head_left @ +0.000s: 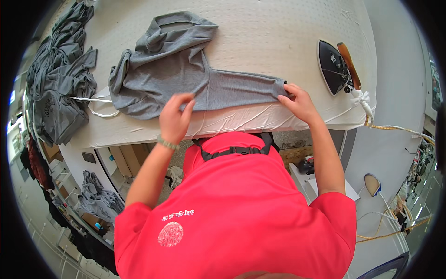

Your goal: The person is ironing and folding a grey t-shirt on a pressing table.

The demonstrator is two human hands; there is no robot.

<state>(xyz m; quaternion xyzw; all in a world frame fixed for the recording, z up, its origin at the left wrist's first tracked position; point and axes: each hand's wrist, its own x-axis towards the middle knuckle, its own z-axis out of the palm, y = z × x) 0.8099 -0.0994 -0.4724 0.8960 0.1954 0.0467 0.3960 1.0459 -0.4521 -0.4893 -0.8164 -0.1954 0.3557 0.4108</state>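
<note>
1 grey garment (155, 76) lies on the pale worktop (265, 37), its sleeve (244, 87) stretched rightward. The right hand (299, 103) pinches the cuff (279, 83); the left hand (174, 118), well apart from it, is at the near edge, thumb and fingers parted, contact unclear. Farther out: 1 pile of grey clothes (60, 88) at left, 1 iron (331, 67) at right.

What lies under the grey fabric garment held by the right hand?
The white cloth-covered table shows around the grey fabric garment; whatever else lies directly beneath is covered, unseen.
</note>
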